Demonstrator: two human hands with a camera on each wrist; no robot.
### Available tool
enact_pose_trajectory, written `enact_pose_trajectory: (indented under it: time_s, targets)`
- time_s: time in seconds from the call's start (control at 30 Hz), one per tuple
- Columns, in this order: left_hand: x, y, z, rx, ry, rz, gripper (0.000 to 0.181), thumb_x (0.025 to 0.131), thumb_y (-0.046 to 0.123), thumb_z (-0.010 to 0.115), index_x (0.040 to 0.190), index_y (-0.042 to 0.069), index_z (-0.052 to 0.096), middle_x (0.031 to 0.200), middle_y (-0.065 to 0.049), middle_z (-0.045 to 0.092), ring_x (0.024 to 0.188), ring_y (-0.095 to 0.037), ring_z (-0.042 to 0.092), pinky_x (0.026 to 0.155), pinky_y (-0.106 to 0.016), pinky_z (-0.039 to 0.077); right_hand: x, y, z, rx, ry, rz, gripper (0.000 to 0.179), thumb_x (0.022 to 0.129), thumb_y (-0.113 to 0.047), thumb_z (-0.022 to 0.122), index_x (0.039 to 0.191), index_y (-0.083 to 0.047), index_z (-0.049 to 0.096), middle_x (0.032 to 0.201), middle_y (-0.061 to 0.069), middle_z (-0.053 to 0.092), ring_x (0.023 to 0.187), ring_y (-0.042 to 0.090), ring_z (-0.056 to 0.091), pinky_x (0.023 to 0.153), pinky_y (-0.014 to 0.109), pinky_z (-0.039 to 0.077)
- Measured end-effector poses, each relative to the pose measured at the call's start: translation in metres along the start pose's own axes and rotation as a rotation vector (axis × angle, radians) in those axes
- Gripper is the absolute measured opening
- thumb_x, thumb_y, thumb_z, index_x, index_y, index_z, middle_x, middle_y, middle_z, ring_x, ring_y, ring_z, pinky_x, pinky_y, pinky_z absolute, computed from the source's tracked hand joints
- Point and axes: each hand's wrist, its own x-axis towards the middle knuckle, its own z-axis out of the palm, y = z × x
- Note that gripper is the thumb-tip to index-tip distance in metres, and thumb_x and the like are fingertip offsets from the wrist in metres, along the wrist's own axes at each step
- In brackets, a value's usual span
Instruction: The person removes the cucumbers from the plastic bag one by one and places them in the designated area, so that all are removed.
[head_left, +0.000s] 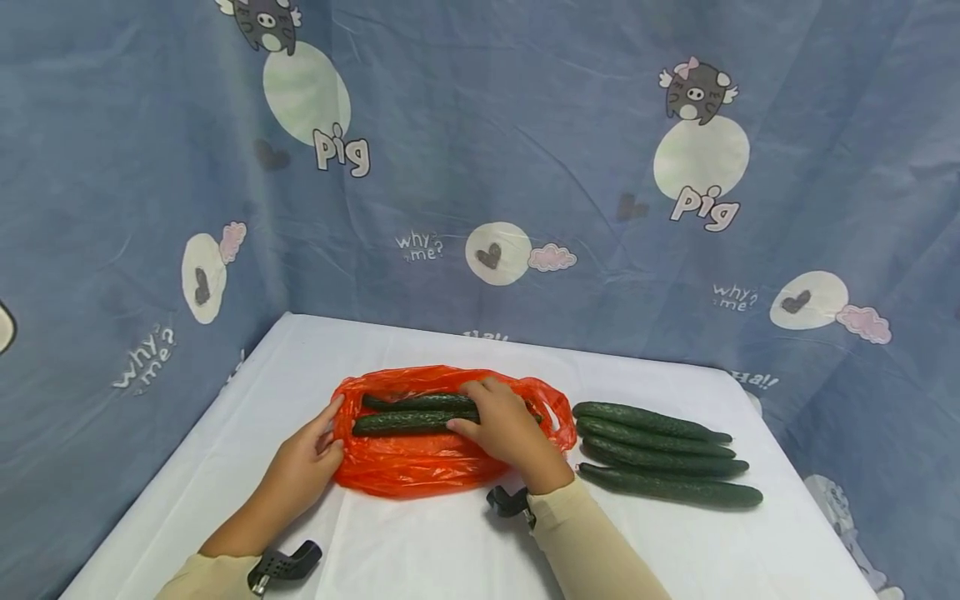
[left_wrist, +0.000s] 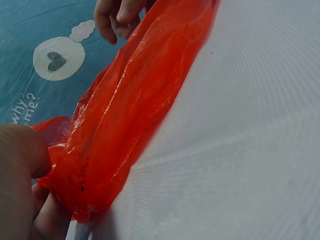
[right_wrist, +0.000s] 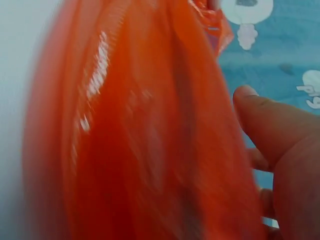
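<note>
A thin red plastic bag point(head_left: 420, 479) lies with its mouth spread wide. Inside, two dark green cucumbers lie side by side, a far cucumber point(head_left: 427, 402) and a near cucumber point(head_left: 408, 422). My left hand point(head_left: 303, 462) pinches the bag's left edge, thumb on one side and fingers on the other, as the left wrist view also shows. Over the bag's mouth is my right hand point(head_left: 506, 421), its thumb and fingers spread apart above the cucumbers and covering their right part. In the left wrist view its fingers point(left_wrist: 105, 22) hang loosely beyond the bag's rim.
Several more cucumbers point(head_left: 667, 462) lie in a row to the right of the bag, on the white-covered table point(head_left: 405, 550). A blue curtain point(head_left: 585, 150) with pig prints hangs behind and beside the table.
</note>
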Motion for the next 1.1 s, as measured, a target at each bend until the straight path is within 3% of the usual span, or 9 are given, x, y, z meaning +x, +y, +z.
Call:
enact_pose_trajectory:
  time_s: [0.33, 0.53, 0.8, 1.1]
  targets:
    - [0.0, 0.002, 0.001, -0.002, -0.002, 0.003, 0.071, 0.1, 0.004, 0.058, 0.165, 0.011, 0.033, 0.157, -0.027, 0.047, 0.14, -0.042, 0.053, 0.106, -0.053, 0.052, 0.012, -0.005, 0.018, -0.113, -0.028, 0.035, 0.066, 0.093, -0.061, 0.07, 0.145, -0.022, 0.059, 0.135, 0.005, 0.061, 0.127, 0.025, 0.057, 0.107, 0.056, 0.049]
    - [0.001, 0.003, 0.003, -0.012, -0.004, 0.007, 0.071, 0.099, 0.004, 0.059, 0.165, 0.01, 0.033, 0.157, -0.027, 0.048, 0.139, -0.041, 0.054, 0.105, -0.052, 0.053, 0.013, -0.007, 0.023, -0.115, -0.019, 0.065, 0.066, 0.091, -0.063, 0.071, 0.142, -0.023, 0.061, 0.132, 0.005, 0.061, 0.122, 0.027, 0.056, 0.103, 0.055, 0.047]
    - [0.0, 0.003, 0.002, -0.002, -0.002, 0.009, 0.071, 0.099, 0.004, 0.059, 0.165, 0.009, 0.033, 0.157, -0.028, 0.047, 0.14, -0.042, 0.053, 0.105, -0.051, 0.052, 0.012, -0.013, 0.03, -0.099, -0.022, 0.076, 0.064, 0.089, -0.063, 0.073, 0.138, -0.023, 0.063, 0.114, 0.004, 0.055, 0.105, 0.023, 0.048, 0.086, 0.042, 0.04]
    - [-0.001, 0.003, 0.001, 0.008, 0.006, 0.013, 0.07, 0.099, 0.004, 0.059, 0.165, 0.01, 0.033, 0.157, -0.027, 0.048, 0.139, -0.041, 0.054, 0.104, -0.051, 0.053, 0.008, -0.013, 0.035, -0.197, -0.024, 0.044, 0.069, 0.088, -0.066, 0.072, 0.14, -0.022, 0.062, 0.123, 0.005, 0.057, 0.115, 0.026, 0.052, 0.098, 0.048, 0.045]
